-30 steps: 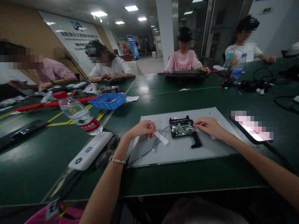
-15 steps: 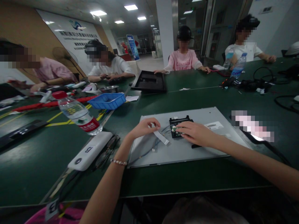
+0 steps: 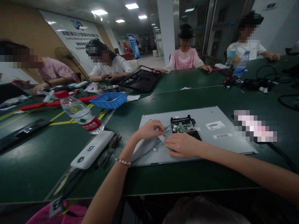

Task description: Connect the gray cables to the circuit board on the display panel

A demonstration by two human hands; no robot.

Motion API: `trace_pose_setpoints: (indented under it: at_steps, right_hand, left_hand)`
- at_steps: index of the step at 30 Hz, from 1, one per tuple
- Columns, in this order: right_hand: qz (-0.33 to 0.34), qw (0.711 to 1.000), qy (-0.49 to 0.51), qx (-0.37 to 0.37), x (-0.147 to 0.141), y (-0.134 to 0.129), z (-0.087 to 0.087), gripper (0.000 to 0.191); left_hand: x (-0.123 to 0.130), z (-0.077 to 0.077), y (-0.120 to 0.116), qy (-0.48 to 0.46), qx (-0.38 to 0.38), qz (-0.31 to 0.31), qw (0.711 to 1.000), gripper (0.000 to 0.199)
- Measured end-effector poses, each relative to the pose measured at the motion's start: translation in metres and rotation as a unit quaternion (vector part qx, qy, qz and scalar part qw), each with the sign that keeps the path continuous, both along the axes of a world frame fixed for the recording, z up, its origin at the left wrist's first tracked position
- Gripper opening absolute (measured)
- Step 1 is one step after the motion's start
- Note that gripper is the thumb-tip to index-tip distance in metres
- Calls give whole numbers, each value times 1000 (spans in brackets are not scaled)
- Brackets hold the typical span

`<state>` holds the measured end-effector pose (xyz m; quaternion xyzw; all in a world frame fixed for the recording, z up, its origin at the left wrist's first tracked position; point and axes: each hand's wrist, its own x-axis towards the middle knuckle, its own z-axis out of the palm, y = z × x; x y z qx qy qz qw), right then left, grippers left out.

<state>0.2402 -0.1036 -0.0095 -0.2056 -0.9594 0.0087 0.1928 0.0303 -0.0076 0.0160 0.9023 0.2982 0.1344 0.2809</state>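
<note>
While, in the head view, the upper end of a white strip (image 3: 161, 138) is pinched between the fingers of the left hand (image 3: 150, 130), its lower end is met by the right hand (image 3: 183, 145), whose fingers are held close together, though whether it is gripped cannot be told. Beneath both hands, a grey panel (image 3: 230, 146) is laid flat on the green surface (image 3: 187, 179), with a circuit board (image 3: 183, 128) set in a black frame (image 3: 184, 119) on it.
</note>
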Motion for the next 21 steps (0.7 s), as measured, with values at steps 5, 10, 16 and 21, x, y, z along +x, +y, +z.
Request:
trace_pose_setpoints:
  at_steps: [5,10,16,21]
  right_hand:
    - [-19,999,19,18,-1,-4,-8,30]
    - [-31,999,28,26,-2,-5,-9,28]
    - [-24,999,28,21,-1,-5,-8,28]
    - [-10,1000,28,7,0,-5,-5,31]
  left_hand:
    - [9,10,-7,-77,72,87,991,11]
    - [9,13,-13,-41,-56,42,997,19]
    - [-2,3,-6,49,-169,4,984,19]
    - [-2,-2,-3,48,-142,-4,989,20]
